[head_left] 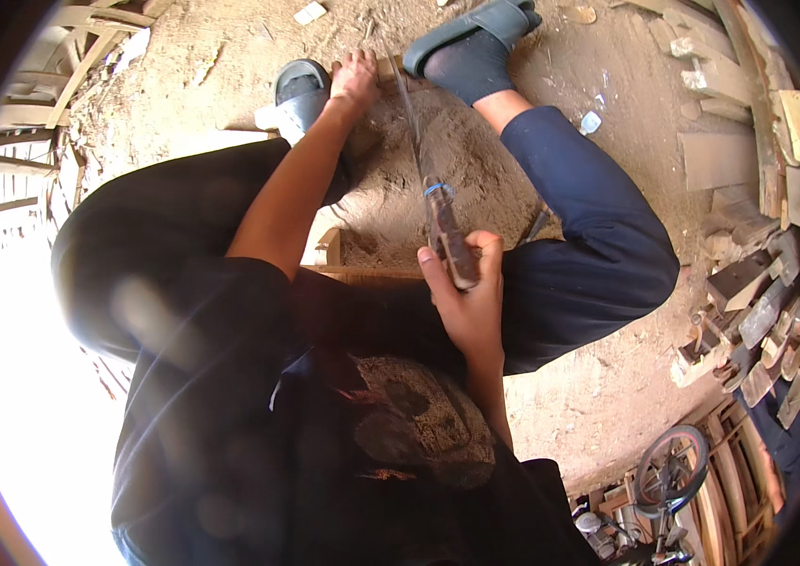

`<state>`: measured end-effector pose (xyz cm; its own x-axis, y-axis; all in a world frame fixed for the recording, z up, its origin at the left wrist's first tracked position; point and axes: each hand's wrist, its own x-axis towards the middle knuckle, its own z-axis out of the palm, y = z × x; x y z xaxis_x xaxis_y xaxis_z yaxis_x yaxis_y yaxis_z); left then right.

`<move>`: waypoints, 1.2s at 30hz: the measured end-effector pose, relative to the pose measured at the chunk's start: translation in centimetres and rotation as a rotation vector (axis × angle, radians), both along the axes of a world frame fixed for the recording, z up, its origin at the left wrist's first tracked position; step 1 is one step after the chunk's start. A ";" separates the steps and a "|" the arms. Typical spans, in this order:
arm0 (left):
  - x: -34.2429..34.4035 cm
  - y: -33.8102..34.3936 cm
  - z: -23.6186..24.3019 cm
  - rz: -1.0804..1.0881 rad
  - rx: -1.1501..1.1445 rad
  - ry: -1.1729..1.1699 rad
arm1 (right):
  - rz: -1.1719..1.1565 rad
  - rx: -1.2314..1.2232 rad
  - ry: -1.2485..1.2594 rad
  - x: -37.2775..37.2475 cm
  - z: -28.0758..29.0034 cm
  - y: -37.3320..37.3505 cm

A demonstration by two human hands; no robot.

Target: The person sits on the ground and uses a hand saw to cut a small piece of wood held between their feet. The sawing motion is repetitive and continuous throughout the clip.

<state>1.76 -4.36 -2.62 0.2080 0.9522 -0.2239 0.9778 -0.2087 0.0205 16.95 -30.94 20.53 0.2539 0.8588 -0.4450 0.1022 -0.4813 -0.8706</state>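
One hand saw (428,179) slants over the sandy floor (588,396); the right hand (470,297) grips its handle. The left hand (354,80) presses, fingers curled, one wooden piece (386,68) between two slippered feet (475,42).

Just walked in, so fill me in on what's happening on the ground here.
A person crouches on sandy ground and works a handsaw. The right hand grips the saw's dark handle, with the thin blade running forward toward the feet. The left hand presses down on a small piece of wood lying between the two blue slippers, where the blade's far end meets it. Wood offcuts are piled to the right.
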 end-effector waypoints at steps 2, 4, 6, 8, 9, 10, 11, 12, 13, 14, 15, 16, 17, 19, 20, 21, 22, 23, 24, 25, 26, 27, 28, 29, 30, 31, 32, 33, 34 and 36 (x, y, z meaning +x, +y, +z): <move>0.3 0.3 0.3 0.033 -0.099 0.050 | 0.116 -0.024 0.031 0.1 0.5 0.5; 0.2 0.3 0.8 0.025 -0.084 0.073 | 0.251 -0.017 -0.060 0.1 0.6 0.6; 0.7 -0.2 1.4 0.003 -0.075 0.087 | 0.315 0.099 -0.165 0.0 -0.6 0.3; 0.8 -0.1 1.4 -0.023 -0.065 0.124 | 0.323 0.096 -0.192 0.1 -0.5 0.4; 0.8 -0.2 1.2 -0.021 -0.052 0.131 | 0.305 0.088 -0.159 0.1 -0.8 0.5; 0.7 -0.2 0.9 -0.020 -0.040 0.139 | 0.287 0.081 -0.124 0.0 -1.4 0.6; 0.5 0.0 0.5 -0.024 -0.022 0.183 | 0.269 0.073 -0.090 0.0 -1.7 0.8; 0.4 0.0 0.0 -0.034 -0.005 0.180 | 0.236 0.089 -0.058 -0.2 -1.9 0.9; 0.3 -0.1 -0.5 -0.044 0.012 0.178 | 0.205 0.105 -0.025 -0.4 -2.1 1.0; 0.2 -0.2 -0.7 -0.058 0.028 0.177 | 0.169 0.120 0.009 -0.5 -2.1 1.0; 0.6 -0.4 0.1 -0.045 -0.001 0.135 | 0.201 0.139 -0.042 -0.4 -2.0 1.0; 0.5 -0.4 -0.4 -0.048 0.023 0.116 | 0.233 0.158 -0.092 -0.2 -1.7 1.0; 0.4 -0.4 -1.3 -0.050 0.045 0.098 | 0.266 0.177 -0.142 -0.1 -1.4 1.0; 0.5 -0.9 -1.5 -0.082 0.072 0.097 | 0.262 0.184 -0.127 0.6 0.2 -0.2; 0.4 -1.0 -1.2 -0.082 0.061 0.086 | 0.259 0.187 -0.109 0.8 0.8 -0.9; 0.2 -1.2 -0.8 -0.082 0.050 0.075 | 0.253 0.200 -0.137 0.7 0.8 -1.9; 0.0 -1.3 -0.6 -0.081 0.039 0.064 | 0.257 0.187 -0.161 0.2 0.7 -1.8; 0.2 -1.0 -0.7 -0.091 0.028 0.089 | 0.255 0.173 -0.195 -0.3 0.8 -2.1; 0.3 -0.7 -0.7 -0.081 0.012 0.114 | 0.242 0.150 -0.173 -0.8 0.8 -2.0; 0.3 -0.4 -0.7 -0.072 -0.004 0.139 | 0.231 0.124 -0.150 -1.3 0.7 -1.9; 0.7 -0.1 -0.3 -0.068 -0.014 0.161 | 0.208 0.132 -0.139 -1.4 0.1 -1.2; 1.2 -0.2 0.9 -0.044 -0.044 0.063 | 0.180 0.130 -0.122 -1.4 -0.5 -0.6; 1.7 -0.2 0.7 -0.050 -0.050 0.052 | 0.151 0.129 -0.107 -1.3 -0.9 -0.3; 1.1 0.2 0.4 -0.036 -0.056 0.056 | 0.156 0.097 -0.066 -1.2 -0.5 0.2; 0.5 0.2 0.2 -0.024 -0.061 0.060 | 0.169 0.101 -0.065 -1.2 -0.4 -0.3; 0.0 -0.4 0.1 -0.008 -0.052 0.042 | 0.181 0.105 -0.064 -1.1 0.0 -1.3; 0.3 -0.2 0.1 -0.016 -0.062 0.026 | 0.187 0.116 -0.083 -0.8 0.6 -1.9; 0.6 0.1 0.0 -0.024 -0.072 0.010 | 0.198 0.158 -0.127 -0.8 0.9 -2.3; 1.0 0.4 -0.1 -0.034 -0.081 -0.007 | 0.208 0.207 -0.175 -0.8 1.1 -2.4; 0.6 0.1 -0.3 -0.017 -0.050 0.019 | 0.190 0.205 -0.128 -1.2 0.3 -3.1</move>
